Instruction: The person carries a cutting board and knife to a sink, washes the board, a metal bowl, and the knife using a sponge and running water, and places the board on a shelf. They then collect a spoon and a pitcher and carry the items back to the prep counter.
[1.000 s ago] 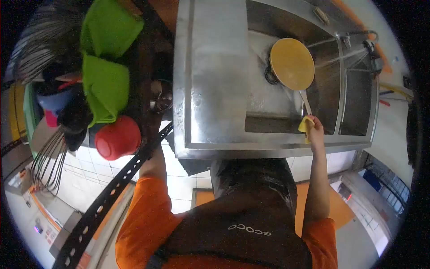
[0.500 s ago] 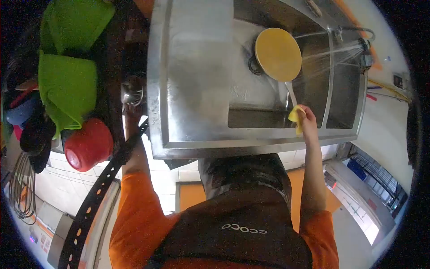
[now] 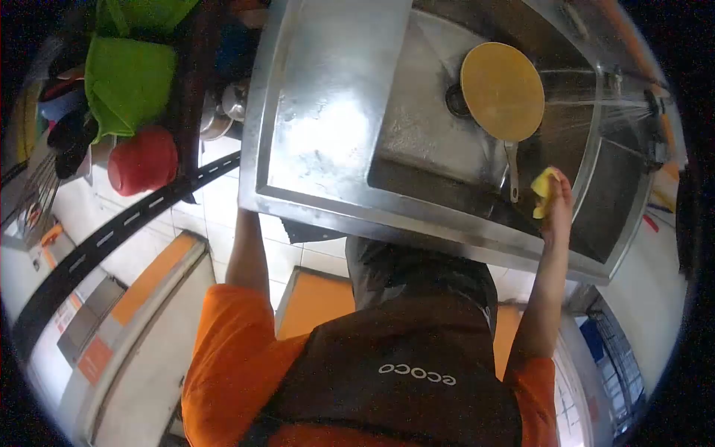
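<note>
Gripping a soft yellow cloth (image 3: 544, 191) in its bent fingers, the right hand (image 3: 558, 205) is over the near right part of the large stainless-steel sink (image 3: 335, 212), just beside the slim grey metal handle (image 3: 512, 171) of a pan but not touching it. That round, flat, tan-yellow pan (image 3: 503, 91) lies inside the sink, its broad face turned up and its handle pointing to the sink's near edge; a dark round object (image 3: 457, 100), too dim to identify, shows partly beneath its left side. Fine jets of water fan into the sink from a dark spray head (image 3: 655, 112) at its right end. The bare left forearm (image 3: 251, 253) reaches to the sink's near left corner, where the left hand is out of sight, so I cannot tell whether its fingers are released or clenched. Left of the sink are a shiny rounded metal vessel (image 3: 236, 100), a bright green folded holder (image 3: 130, 86) and a red rounded bowl (image 3: 143, 161), with a perforated black metal bar (image 3: 130, 220) slanting below them
</note>
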{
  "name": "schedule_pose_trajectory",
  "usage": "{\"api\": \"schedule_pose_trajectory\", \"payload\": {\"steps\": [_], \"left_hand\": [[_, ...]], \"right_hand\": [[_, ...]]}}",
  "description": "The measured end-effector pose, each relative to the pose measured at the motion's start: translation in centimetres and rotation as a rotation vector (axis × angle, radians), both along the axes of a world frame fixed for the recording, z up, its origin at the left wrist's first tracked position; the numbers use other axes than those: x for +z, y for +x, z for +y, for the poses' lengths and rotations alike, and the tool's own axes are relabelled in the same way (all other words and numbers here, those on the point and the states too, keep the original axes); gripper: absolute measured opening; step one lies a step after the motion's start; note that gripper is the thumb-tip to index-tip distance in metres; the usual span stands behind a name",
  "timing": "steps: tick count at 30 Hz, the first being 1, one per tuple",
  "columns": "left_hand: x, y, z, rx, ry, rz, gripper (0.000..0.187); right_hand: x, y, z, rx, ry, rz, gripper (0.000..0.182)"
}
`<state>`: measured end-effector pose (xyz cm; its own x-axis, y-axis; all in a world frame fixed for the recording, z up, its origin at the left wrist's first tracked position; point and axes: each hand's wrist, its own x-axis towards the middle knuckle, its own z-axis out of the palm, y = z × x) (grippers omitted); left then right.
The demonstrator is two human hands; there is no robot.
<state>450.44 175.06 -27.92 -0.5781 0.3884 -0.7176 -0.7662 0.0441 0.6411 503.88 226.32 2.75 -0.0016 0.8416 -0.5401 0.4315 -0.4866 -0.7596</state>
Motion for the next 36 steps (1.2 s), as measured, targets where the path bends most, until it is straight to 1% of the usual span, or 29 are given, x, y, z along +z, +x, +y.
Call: {"api": "schedule_pose_trajectory", "payload": {"steps": [2,3,4,5,7,8,9,10,11,12,13,15,17,19,20,21,22,23,24,25,26,27,29,30,31,33,34,35,36], "left_hand": [[1.3,6.2,-3.9,0.029,-0.066,0.028,0.045],[2.3,9.6,-6.0,0.122,-0.154,-0.043,0.045],[3.0,12.6,-6.7,0.373,-0.33,-0.184,0.036],[4.7,16.4,-8.5,0.36,-0.181,-0.191,0.025],[7.2,21.7,-7.4,0.451,-0.526,-0.347,0.014],[6.5,24.1,-9.7,0.439,-0.54,-0.375,0.013],[7.7,26.2,-10.6,0.4,-0.524,-0.414,0.012],[7.4,27.3,-11.9,0.482,-0.6,-0.524,0.014],[9.4,29.3,-11.9,0.451,-0.565,-0.406,0.014],[10.5,29.4,-11.7,0.515,-0.628,-0.501,0.01],[15.5,31.4,-8.3,0.381,-0.575,-0.276,0.011],[19.3,30.8,-5.4,0.36,-0.612,-0.178,0.022],[21.6,28.1,-4.1,0.325,-0.668,-0.016,0.034],[25.7,26.8,0.0,0.307,-0.758,0.227,0.043],[28.0,26.4,2.1,0.176,-0.793,0.329,0.046],[29.2,25.7,2.7,0.153,-0.833,0.483,0.047],[30.4,25.4,4.6,0.106,-0.905,0.591,0.046],[32.3,25.4,7.2,0.061,-0.977,0.7,0.045],[33.4,25.6,9.4,0.063,-1.008,0.757,0.044],[34.5,25.8,11.7,0.068,-1.038,0.814,0.043],[35.8,26.4,14.2,-0.025,-1.101,0.887,0.042],[36.2,26.5,15.9,-0.101,-1.096,0.976,0.042],[37.2,26.8,18.5,-0.253,-1.091,1.15,0.041],[37.9,27.7,21.4,-0.326,-1.058,1.223,0.037],[37.2,27.4,22.8,-0.357,-0.974,1.278,0.036],[36.9,28.4,27.3,-0.4,-0.79,1.325,0.032],[36.5,29.2,29.3,-0.403,-0.688,1.281,0.032],[37.4,31.3,33.0,-0.472,-0.59,1.258,0.033],[37.3,33.1,36.1,-0.455,-0.476,1.184,0.032]], "right_hand": [[1.3,1.2,2.0,-0.015,0.014,0.05,0.03],[2.1,2.0,2.8,-0.031,0.019,0.071,0.031],[3.4,2.2,3.5,-0.073,0.031,0.088,0.031],[3.4,3.7,4.7,-0.099,0.042,0.132,0.031],[3.9,8.0,7.4,-0.179,0.076,0.189,0.032],[3.9,9.7,8.7,-0.234,0.098,0.145,0.034],[3.6,11.6,10.4,-0.29,0.119,0.1,0.036],[3.0,14.0,12.4,-0.25,0.101,0.038,0.039],[2.5,16.4,14.1,-0.207,0.075,-0.022,0.041],[2.5,17.6,15.1,-0.21,0.101,-0.129,0.042],[2.0,18.4,16.4,-0.205,0.122,-0.229,0.043],[-6.0,24.4,19.9,-0.149,0.137,-0.248,0.042],[-11.8,27.0,21.6,-0.114,0.085,-0.258,0.041],[-16.5,28.2,22.1,-0.058,-0.049,-0.257,0.042],[-18.9,28.4,21.9,-0.006,-0.151,-0.274,0.042],[-21.1,28.5,21.7,0.083,-0.273,-0.35,0.044],[-23.8,28.5,21.9,0.251,-0.419,-0.483,0.046],[-27.8,28.3,21.2,0.424,-0.563,-0.613,0.049],[-31.7,28.4,19.3,0.496,-0.412,-0.685,0.053],[-34.0,28.5,17.5,0.564,-0.255,-0.753,0.056],[-33.9,27.6,16.2,0.615,-0.211,-0.76,0.059],[-33.4,26.2,14.9,0.669,-0.162,-0.768,0.062],[-31.2,24.5,13.1,0.469,-0.191,-0.688,0.065],[-30.8,23.9,13.5,0.459,-0.226,-0.678,0.065],[-30.8,23.4,13.7,0.449,-0.26,-0.668,0.065],[-32.8,24.2,14.5,0.606,-0.366,-0.714,0.063],[-35.6,25.6,13.9,0.649,-0.127,-0.634,0.06],[-33.5,25.2,14.8,0.584,-0.216,-0.558,0.056],[-29.9,24.6,15.5,0.465,-0.301,-0.448,0.051]]}}
